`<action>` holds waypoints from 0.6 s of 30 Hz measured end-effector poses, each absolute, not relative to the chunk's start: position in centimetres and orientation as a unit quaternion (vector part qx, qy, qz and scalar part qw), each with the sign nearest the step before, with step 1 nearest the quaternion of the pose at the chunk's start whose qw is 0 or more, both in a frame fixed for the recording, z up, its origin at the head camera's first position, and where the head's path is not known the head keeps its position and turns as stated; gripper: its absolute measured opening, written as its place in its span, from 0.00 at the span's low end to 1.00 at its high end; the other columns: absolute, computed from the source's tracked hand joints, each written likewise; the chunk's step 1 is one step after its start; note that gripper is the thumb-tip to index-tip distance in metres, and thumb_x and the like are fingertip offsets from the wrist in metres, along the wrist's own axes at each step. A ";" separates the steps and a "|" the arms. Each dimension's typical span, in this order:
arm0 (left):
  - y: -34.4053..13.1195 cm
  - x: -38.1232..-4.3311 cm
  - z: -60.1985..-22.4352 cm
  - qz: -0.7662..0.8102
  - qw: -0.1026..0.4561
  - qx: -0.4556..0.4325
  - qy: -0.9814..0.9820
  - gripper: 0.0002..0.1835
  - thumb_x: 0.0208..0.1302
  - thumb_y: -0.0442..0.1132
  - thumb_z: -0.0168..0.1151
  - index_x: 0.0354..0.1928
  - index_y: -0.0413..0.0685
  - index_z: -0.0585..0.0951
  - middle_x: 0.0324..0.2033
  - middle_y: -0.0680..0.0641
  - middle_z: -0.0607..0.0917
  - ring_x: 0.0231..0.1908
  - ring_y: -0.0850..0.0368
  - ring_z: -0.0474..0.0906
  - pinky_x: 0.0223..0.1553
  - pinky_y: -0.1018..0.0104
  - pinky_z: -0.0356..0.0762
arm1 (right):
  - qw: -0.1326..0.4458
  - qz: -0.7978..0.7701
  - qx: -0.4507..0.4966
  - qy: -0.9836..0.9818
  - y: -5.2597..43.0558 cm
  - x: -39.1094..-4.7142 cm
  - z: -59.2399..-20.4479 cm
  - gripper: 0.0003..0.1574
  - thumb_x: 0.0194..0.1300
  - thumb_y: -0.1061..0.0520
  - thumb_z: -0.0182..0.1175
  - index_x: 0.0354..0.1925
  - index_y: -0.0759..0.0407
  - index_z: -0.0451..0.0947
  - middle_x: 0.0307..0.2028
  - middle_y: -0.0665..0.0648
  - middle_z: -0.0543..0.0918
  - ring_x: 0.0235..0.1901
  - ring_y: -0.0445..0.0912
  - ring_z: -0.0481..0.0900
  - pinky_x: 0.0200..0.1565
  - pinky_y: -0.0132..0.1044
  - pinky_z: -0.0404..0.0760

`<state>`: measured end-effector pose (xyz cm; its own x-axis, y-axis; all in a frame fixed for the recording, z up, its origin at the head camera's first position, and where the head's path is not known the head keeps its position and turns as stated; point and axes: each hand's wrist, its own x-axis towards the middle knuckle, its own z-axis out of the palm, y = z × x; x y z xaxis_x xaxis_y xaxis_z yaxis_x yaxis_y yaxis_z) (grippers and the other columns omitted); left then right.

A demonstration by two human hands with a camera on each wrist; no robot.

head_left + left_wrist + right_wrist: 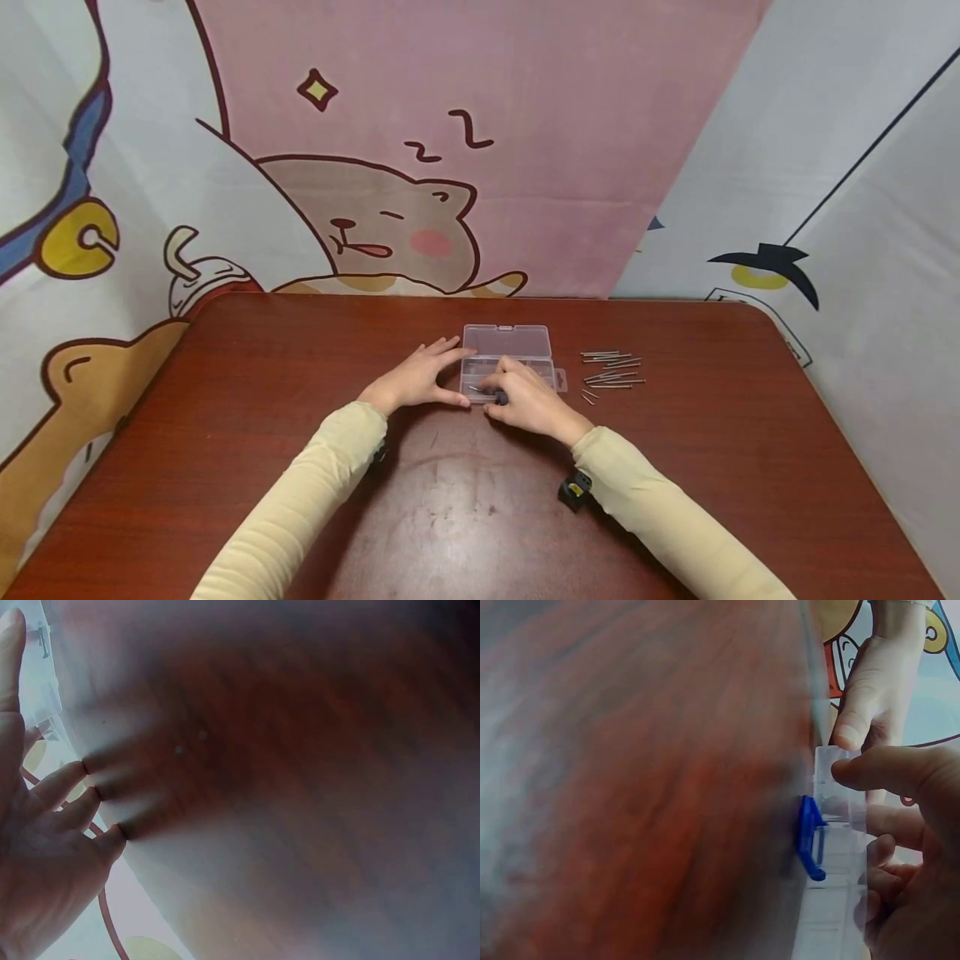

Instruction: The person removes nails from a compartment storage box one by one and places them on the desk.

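A clear plastic compartment box (507,340) stands on the table with its lid raised at the back. My left hand (420,375) lies at its left end, fingers spread and fairly straight, thumb at the front corner. My right hand (525,398) reaches over the front of the box, its fingers down among the compartments. In the right wrist view the thumb (877,769) is at the front wall; I cannot tell whether the fingertips pinch anything. A small nail (474,388) shows inside near them. A blue plastic piece (808,838) is at the front wall.
Right of the box lie several long nails (611,379) in loose groups, with a few small nails (590,397) nearer the front. The dark red wooden table (442,517) reaches back to a cartoon-printed cloth (570,167). A hanging tab (561,381) sticks out from the box's right side.
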<state>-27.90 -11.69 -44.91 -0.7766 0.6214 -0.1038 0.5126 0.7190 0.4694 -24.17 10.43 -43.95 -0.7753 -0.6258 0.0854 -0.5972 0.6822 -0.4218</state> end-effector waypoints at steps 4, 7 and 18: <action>-11.7 -27.9 -45.0 0.211 0.122 0.311 0.919 0.45 0.53 0.58 0.70 0.71 0.51 0.65 0.71 0.34 0.56 0.70 0.36 0.48 0.65 0.37 0.45 | 0.046 -0.217 -0.323 0.920 10.1 -24.1 -43.6 0.18 0.56 0.55 0.70 0.46 0.59 0.85 0.32 0.51 0.69 0.29 0.43 0.66 0.33 0.38 0.66; -11.8 -27.9 -44.9 0.210 0.121 0.310 0.919 0.45 0.53 0.58 0.70 0.71 0.51 0.65 0.71 0.34 0.56 0.70 0.36 0.48 0.65 0.37 0.45 | 0.048 -0.212 -0.324 0.921 9.8 -24.1 -43.3 0.16 0.55 0.56 0.70 0.43 0.59 0.85 0.32 0.51 0.69 0.30 0.44 0.66 0.33 0.39 0.67; -11.7 -27.7 -44.8 0.209 0.124 0.308 0.920 0.45 0.54 0.58 0.70 0.72 0.52 0.65 0.71 0.34 0.56 0.70 0.36 0.48 0.65 0.37 0.45 | 0.071 -0.245 -0.311 0.916 10.1 -24.2 -43.5 0.16 0.55 0.57 0.70 0.44 0.57 0.85 0.32 0.50 0.70 0.32 0.43 0.68 0.37 0.40 0.67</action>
